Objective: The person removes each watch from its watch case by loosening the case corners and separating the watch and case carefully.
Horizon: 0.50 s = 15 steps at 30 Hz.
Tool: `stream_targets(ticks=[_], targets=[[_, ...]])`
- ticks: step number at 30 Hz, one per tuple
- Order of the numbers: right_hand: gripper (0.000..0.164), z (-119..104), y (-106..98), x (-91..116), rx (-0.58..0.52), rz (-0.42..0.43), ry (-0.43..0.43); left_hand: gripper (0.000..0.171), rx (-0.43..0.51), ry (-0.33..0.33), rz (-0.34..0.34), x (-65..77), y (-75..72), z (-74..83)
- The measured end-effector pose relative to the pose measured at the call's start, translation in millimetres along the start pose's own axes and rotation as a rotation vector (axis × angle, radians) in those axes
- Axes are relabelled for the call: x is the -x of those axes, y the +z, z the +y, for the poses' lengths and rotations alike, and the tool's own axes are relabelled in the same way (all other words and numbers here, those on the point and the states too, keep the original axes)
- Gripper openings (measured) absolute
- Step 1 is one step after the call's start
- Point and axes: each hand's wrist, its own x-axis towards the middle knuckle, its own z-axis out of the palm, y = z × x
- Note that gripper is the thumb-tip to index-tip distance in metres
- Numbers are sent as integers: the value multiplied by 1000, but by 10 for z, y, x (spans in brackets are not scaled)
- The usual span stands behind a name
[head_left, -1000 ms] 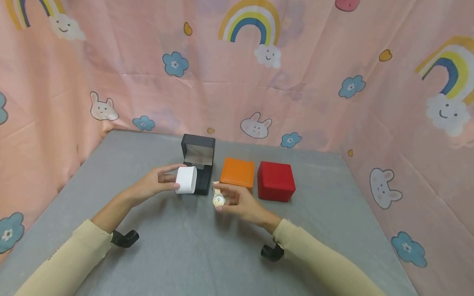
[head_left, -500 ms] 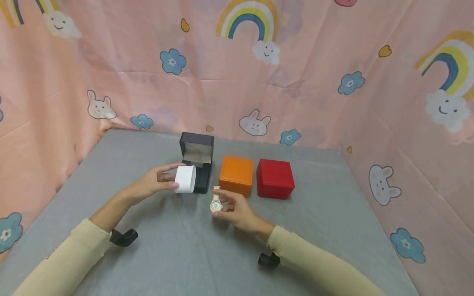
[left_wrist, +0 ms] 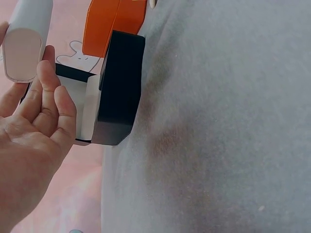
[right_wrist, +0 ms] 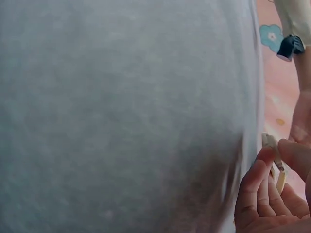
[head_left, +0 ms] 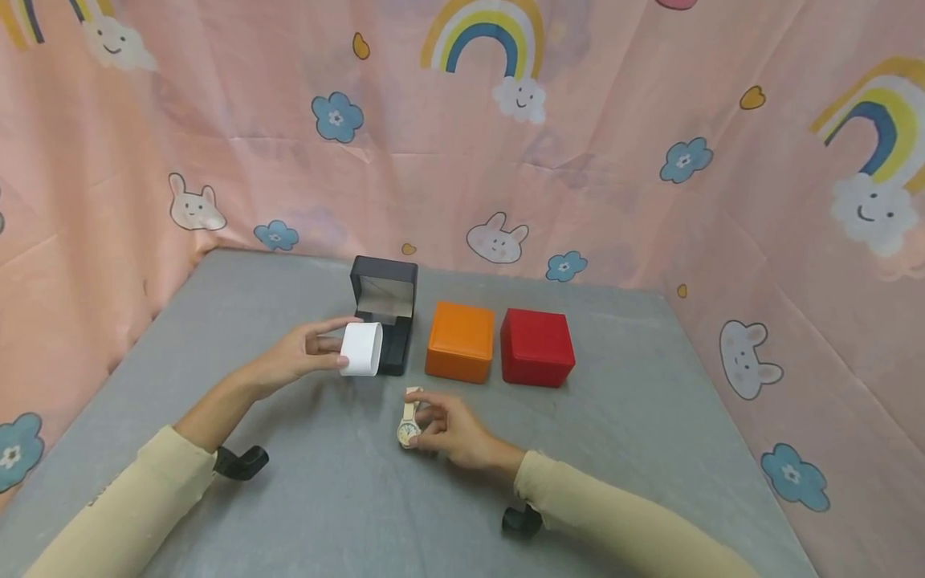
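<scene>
My left hand (head_left: 292, 357) pinches a white watch cushion (head_left: 360, 350) between thumb and fingers, in front of an open dark watch box (head_left: 394, 350). In the left wrist view the cushion (left_wrist: 23, 56) shows its rounded, pale end, and the box (left_wrist: 119, 90) lies just beyond the fingers. My right hand (head_left: 458, 433) holds a wristwatch (head_left: 409, 433) with a cream strap and a pale dial, hanging dial-down toward me, nearer than the boxes. In the right wrist view thumb and finger pinch the watch (right_wrist: 272, 145), partly hidden by the fingers.
An orange box (head_left: 460, 343) and a red box (head_left: 538, 349), both with lids down, stand right of the dark box. A grey cloth (head_left: 347, 498) covers the table. A pink patterned curtain (head_left: 607, 185) hangs behind and at both sides.
My right hand has drawn the watch toward me and slightly left, away from the orange box. The left hand and the white cushion have stayed nearly still.
</scene>
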Motion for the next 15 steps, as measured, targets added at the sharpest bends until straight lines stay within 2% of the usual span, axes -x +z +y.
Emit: stream_targets(ticks=[9, 15], targets=[[64, 1, 59, 24, 91, 13, 43, 71, 1, 10, -18, 4, -10, 24], [67, -15, 60, 44, 298, 23, 10, 71, -4, 1, -20, 5, -9, 10]])
